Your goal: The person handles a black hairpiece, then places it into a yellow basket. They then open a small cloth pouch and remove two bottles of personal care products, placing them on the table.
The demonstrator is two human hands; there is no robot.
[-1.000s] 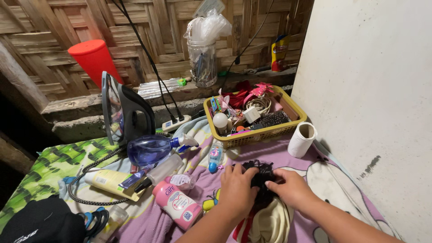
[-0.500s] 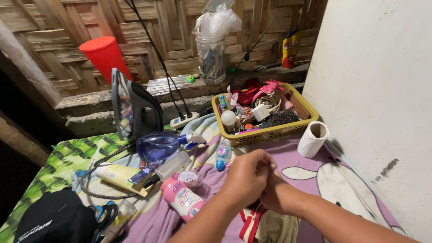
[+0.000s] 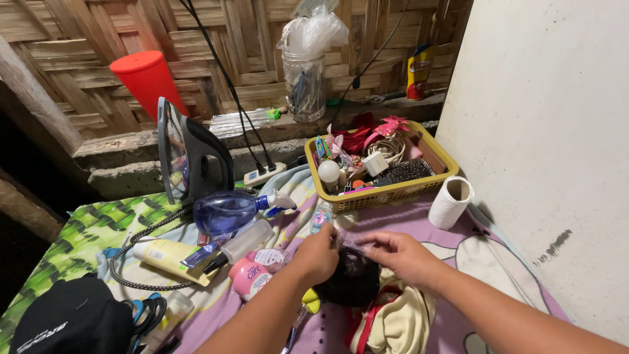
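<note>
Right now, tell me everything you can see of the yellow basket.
The yellow basket is a rectangular, plastic-looking tray with a perforated, lattice-like wall and a smooth rim. It sits level on the purple cloth, near the white wall, just behind a white paper roll. It is crammed: a white bulb, a coiled white cable, a dark brush and red and pink items. Neither hand touches it.

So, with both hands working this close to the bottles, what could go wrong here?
The left hand sits right beside the pink bottle and the clear bottle; a sideways move could knock them.

The upright iron stands on soft cloth with its cord looping near the bottles; a snag might tip it.

The blue spray bottle lies on its side and might leak.
</note>
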